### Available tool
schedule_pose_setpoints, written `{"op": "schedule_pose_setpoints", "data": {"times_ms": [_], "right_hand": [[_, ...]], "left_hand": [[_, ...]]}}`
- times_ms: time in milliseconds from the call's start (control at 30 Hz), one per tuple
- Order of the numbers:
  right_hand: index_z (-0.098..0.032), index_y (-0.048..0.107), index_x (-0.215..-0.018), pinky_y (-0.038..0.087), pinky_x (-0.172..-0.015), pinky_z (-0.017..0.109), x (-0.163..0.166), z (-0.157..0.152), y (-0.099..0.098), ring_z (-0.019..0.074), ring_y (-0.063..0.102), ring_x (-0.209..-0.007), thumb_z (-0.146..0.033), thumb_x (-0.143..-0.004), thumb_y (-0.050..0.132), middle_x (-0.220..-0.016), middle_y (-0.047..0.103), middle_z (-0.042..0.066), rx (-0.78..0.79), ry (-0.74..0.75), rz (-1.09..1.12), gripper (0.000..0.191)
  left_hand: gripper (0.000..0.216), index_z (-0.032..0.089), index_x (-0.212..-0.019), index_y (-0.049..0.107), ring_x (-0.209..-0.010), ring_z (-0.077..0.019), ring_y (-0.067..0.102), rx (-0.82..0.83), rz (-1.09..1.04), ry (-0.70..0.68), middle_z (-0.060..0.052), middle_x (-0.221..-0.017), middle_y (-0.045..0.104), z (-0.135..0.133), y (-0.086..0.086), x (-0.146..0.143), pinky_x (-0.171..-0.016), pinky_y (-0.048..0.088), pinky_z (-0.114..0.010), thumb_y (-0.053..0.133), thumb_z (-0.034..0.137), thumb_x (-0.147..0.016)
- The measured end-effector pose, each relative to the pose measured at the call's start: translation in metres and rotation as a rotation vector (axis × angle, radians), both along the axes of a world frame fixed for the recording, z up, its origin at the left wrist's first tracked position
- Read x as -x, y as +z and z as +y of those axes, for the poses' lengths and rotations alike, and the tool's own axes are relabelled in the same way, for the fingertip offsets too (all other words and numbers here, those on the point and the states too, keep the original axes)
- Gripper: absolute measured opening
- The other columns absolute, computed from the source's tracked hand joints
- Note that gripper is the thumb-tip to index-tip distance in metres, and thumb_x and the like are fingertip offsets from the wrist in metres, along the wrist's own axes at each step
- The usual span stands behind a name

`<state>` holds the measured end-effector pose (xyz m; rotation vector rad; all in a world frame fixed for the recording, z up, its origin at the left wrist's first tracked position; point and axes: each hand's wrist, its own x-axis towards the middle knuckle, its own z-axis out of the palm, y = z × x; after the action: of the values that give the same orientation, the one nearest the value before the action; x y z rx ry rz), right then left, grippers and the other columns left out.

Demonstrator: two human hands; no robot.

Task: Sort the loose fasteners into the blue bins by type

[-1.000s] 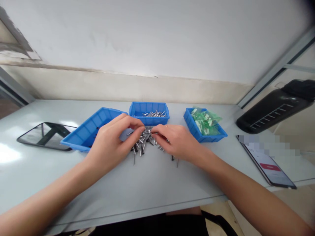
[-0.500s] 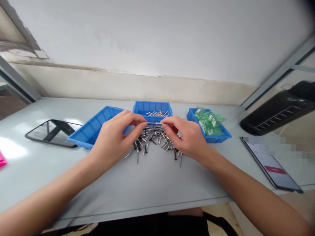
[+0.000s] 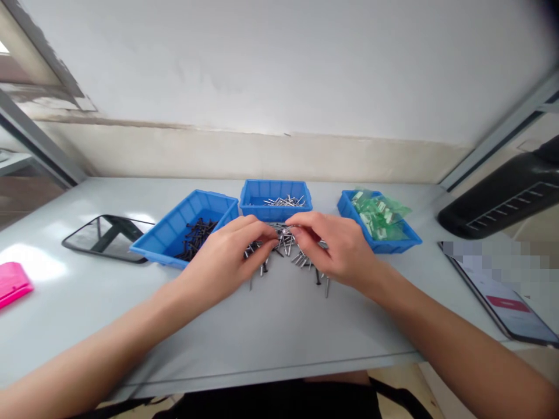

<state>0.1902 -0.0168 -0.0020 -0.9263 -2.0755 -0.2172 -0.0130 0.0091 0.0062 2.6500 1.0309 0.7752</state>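
Note:
A pile of silvery pop rivets mixed with black screws lies on the grey tabletop. Over its left part is my left hand, thumb and forefinger pinched together at the pile. My right hand reaches in from the other side, its thumb and forefinger also closed near the rivets. Whatever sits between the fingertips blends into the pile. Behind the hands stands a blue bin with loose rivets. To the left, a larger blue bin contains black screws, partly covered by my left hand.
A blue bin at the right holds green packets. Farther right are a black bottle and a phone. A black-framed stand and a pink object lie at the left. A wall closes off the back.
Both hands have come down from holding a rivet stretched between them to the pile. The view has shifted slightly left, and the black screws in the left bin now show.

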Motion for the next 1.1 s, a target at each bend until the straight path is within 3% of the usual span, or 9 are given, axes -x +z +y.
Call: {"op": "schedule_pose_setpoints", "data": {"times_ms": [233, 500, 800, 1100], "right_hand": [[-0.021, 0.055, -0.101, 0.038, -0.057, 0.021, -0.003, 0.004, 0.002, 0.0081, 0.053, -0.056, -0.025, -0.093, 0.04, -0.073, 0.063, -0.003, 0.227, -0.118, -0.073, 0.017], [-0.019, 0.055, -0.099, 0.034, -0.055, 0.022, -0.003, 0.005, 0.002, 0.0093, 0.052, -0.058, -0.028, -0.094, 0.04, -0.071, 0.061, -0.002, 0.285, -0.154, -0.094, 0.019], [-0.018, 0.056, -0.097, 0.036, -0.058, 0.024, 0.0, 0.005, 0.004, 0.0122, 0.058, -0.066, -0.026, -0.095, 0.038, -0.08, 0.065, 0.0, 0.431, -0.162, -0.23, 0.02], [-0.017, 0.055, -0.09, 0.038, -0.061, 0.026, 0.009, 0.001, 0.0, 0.0158, 0.062, -0.072, -0.024, -0.095, 0.037, -0.083, 0.066, 0.003, 0.488, -0.045, -0.368, 0.019]], "left_hand": [[0.011, 0.02, -0.085, 0.059, -0.074, -0.0115, 0.057, -0.012, -0.009, 0.08, 0.002, -0.083, 0.062, 0.004, -0.001, -0.002, -0.068, 0.042, -0.024, 0.051, 0.027, -0.087], [0.009, 0.019, -0.084, 0.058, -0.071, -0.01, 0.056, -0.05, -0.032, 0.094, 0.002, -0.081, 0.06, 0.001, 0.0, -0.001, -0.063, 0.041, -0.022, 0.051, 0.024, -0.087], [0.011, 0.019, -0.088, 0.059, -0.071, -0.0116, 0.056, -0.231, 0.022, 0.114, 0.0, -0.082, 0.06, 0.001, 0.001, 0.002, -0.062, 0.04, -0.023, 0.049, 0.025, -0.089], [0.01, 0.019, -0.093, 0.058, -0.077, -0.0125, 0.058, -0.247, -0.027, -0.118, -0.002, -0.084, 0.062, -0.005, 0.002, 0.001, -0.069, 0.045, -0.024, 0.05, 0.019, -0.089]]}}
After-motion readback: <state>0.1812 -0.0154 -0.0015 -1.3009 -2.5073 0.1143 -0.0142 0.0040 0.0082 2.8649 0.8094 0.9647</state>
